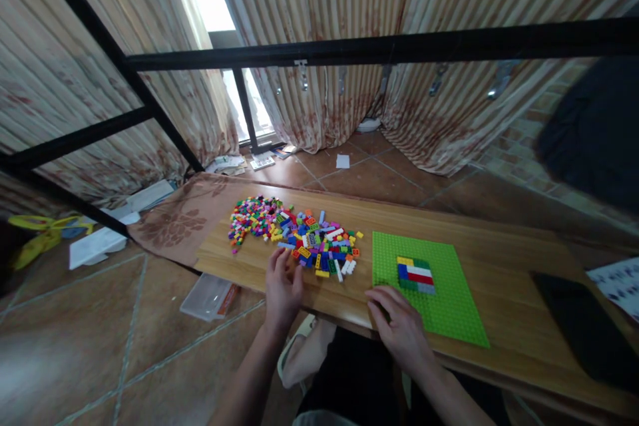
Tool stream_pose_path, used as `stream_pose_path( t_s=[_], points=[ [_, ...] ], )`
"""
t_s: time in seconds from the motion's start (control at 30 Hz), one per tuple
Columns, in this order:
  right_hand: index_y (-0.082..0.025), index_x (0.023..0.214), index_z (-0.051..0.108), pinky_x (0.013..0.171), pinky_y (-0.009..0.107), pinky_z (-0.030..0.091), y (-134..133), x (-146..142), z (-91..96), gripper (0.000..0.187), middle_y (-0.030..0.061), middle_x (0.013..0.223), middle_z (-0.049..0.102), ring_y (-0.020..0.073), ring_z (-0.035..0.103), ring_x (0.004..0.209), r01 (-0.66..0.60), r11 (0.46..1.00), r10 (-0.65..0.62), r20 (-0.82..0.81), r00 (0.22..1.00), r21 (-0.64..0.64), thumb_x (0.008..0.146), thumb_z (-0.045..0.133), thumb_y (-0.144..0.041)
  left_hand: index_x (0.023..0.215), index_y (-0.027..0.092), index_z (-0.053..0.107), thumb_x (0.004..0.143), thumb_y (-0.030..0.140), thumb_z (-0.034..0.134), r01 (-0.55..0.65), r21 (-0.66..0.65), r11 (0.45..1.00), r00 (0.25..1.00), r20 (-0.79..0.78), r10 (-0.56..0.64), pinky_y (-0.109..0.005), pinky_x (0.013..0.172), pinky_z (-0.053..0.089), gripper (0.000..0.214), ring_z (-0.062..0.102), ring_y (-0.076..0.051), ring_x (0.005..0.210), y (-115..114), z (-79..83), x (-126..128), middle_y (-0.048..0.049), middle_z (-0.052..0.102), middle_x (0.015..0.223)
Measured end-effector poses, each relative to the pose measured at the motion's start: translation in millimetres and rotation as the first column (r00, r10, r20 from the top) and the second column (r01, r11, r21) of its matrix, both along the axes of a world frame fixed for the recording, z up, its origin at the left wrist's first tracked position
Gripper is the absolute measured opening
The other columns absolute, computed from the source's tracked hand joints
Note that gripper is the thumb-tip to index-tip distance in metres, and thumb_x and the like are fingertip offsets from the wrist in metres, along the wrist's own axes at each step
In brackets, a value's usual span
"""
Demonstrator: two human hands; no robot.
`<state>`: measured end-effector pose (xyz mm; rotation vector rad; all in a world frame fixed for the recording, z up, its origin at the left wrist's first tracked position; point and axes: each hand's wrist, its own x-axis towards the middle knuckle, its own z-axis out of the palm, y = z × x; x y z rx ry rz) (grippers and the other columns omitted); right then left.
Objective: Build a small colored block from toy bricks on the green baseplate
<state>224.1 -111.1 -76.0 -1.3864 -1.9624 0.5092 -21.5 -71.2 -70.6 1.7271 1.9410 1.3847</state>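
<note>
A heap of small coloured bricks (299,236) lies on the wooden table (499,259). Right of it sits a green baseplate (449,306) with a small block of yellow, blue, white, red and grey bricks (415,274) built on it. My left hand (282,283) rests on the table at the near edge of the heap, fingers stretched toward the bricks, nothing visibly held. My right hand (399,326) lies flat at the baseplate's near left corner, fingers spread and touching its edge.
A dark flat tablet-like object (584,326) lies at the table's right end beside printed paper (619,283). A black metal frame (349,50) crosses above. Papers (100,243) and a clear plastic box (210,296) lie on the tiled floor at the left. Curtains hang behind.
</note>
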Motion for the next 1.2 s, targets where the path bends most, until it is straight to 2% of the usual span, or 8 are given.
stream_pose_path(
  t_s=[0.1, 0.23, 0.37, 0.63, 0.83, 0.97, 1.1, 1.2],
  points=[
    [-0.023, 0.099, 0.064, 0.088, 0.037, 0.049, 2.0, 1.0, -6.4, 0.019, 0.0065, 0.105, 0.064, 0.0209, 0.060, 0.100, -0.008, 0.999, 0.008, 0.013, 1.000, 0.046, 0.093, 0.047, -0.027, 0.117, 0.016, 0.057, 0.080, 0.018, 0.056, -0.056, -0.056, 0.997, 0.998, -0.016, 0.055, -0.039, 0.093, 0.051, 0.037, 0.057, -0.023, 0.110, 12.3, 3.2, -17.1, -0.0128, 0.051, 0.125],
    [-0.022, 0.096, 0.065, 0.087, 0.037, 0.049, 6.4, -2.3, -4.6, 0.019, 0.0065, 0.102, 0.065, 0.0209, 0.060, 0.097, -0.003, 0.999, 0.002, 0.013, 1.000, 0.038, 0.092, 0.048, -0.028, 0.108, 0.015, 0.062, 0.078, 0.011, 0.051, -0.027, -0.111, 0.993, 0.995, -0.096, 0.017, -0.039, 0.095, 0.050, 0.032, 0.058, -0.023, 0.108, 22.9, 5.8, -29.5, -0.0125, 0.054, 0.119],
    [-0.021, 0.094, 0.066, 0.086, 0.037, 0.049, 13.9, -6.9, 0.3, 0.020, 0.0070, 0.099, 0.065, 0.0209, 0.060, 0.095, -0.014, 1.000, 0.014, -0.003, 1.000, 0.015, 0.092, 0.047, -0.028, 0.100, 0.015, 0.065, 0.077, 0.007, 0.046, 0.009, -0.127, 0.992, 0.990, -0.137, -0.026, -0.039, 0.093, 0.050, 0.031, 0.059, -0.023, 0.105, 29.4, 5.1, -31.6, -0.0121, 0.057, 0.112],
    [-0.020, 0.091, 0.066, 0.085, 0.037, 0.049, 19.3, -12.0, 0.4, 0.022, 0.0075, 0.097, 0.065, 0.0208, 0.061, 0.094, -0.006, 1.000, 0.008, -0.045, 0.999, 0.027, 0.093, 0.046, -0.030, 0.087, 0.017, 0.064, 0.076, 0.008, 0.049, 0.037, -0.141, 0.989, 0.993, -0.109, -0.053, -0.035, 0.086, 0.050, 0.020, 0.060, -0.020, 0.094, 30.2, 9.3, -30.6, -0.0081, 0.058, 0.101],
    [-0.022, 0.093, 0.066, 0.086, 0.039, 0.050, 17.4, -10.6, -2.3, 0.021, 0.0075, 0.099, 0.065, 0.0220, 0.061, 0.095, -0.012, 0.999, 0.014, -0.040, 0.999, 0.044, 0.092, 0.047, -0.029, 0.091, 0.015, 0.064, 0.079, 0.011, 0.050, 0.047, -0.160, 0.986, 0.996, -0.065, -0.058, -0.031, 0.076, 0.051, 0.019, 0.060, -0.016, 0.077, 31.8, 11.0, -27.8, -0.0077, 0.061, 0.096],
    [-0.023, 0.094, 0.065, 0.086, 0.039, 0.049, 17.6, -10.1, -5.2, 0.020, 0.0069, 0.100, 0.065, 0.0218, 0.060, 0.096, -0.014, 0.999, 0.014, -0.020, 1.000, 0.033, 0.092, 0.046, -0.029, 0.097, 0.015, 0.064, 0.082, 0.016, 0.051, 0.031, -0.164, 0.986, 0.998, -0.052, -0.040, -0.031, 0.075, 0.050, 0.020, 0.060, -0.015, 0.073, 44.0, 17.0, -28.4, -0.0071, 0.063, 0.091],
    [-0.022, 0.096, 0.064, 0.087, 0.039, 0.049, 17.6, -9.3, -7.9, 0.020, 0.0069, 0.102, 0.064, 0.0214, 0.059, 0.097, -0.023, 0.999, 0.023, -0.003, 1.000, 0.034, 0.093, 0.046, -0.029, 0.105, 0.016, 0.064, 0.082, 0.019, 0.053, -0.052, -0.199, 0.979, 0.984, -0.180, 0.016, -0.033, 0.082, 0.048, 0.026, 0.062, -0.020, 0.086, 69.1, 28.5, -36.0, -0.0103, 0.063, 0.102],
    [-0.022, 0.096, 0.064, 0.086, 0.039, 0.049, 17.7, -9.5, -8.8, 0.020, 0.0069, 0.101, 0.064, 0.0214, 0.059, 0.096, -0.024, 0.999, 0.024, 0.001, 1.000, 0.046, 0.093, 0.046, -0.029, 0.107, 0.019, 0.065, 0.079, 0.015, 0.054, -0.079, -0.278, 0.957, 0.939, -0.343, -0.022, -0.032, 0.087, 0.046, 0.031, 0.061, -0.022, 0.097, 88.7, 36.3, -42.6, -0.0104, 0.061, 0.109]
  ],
)
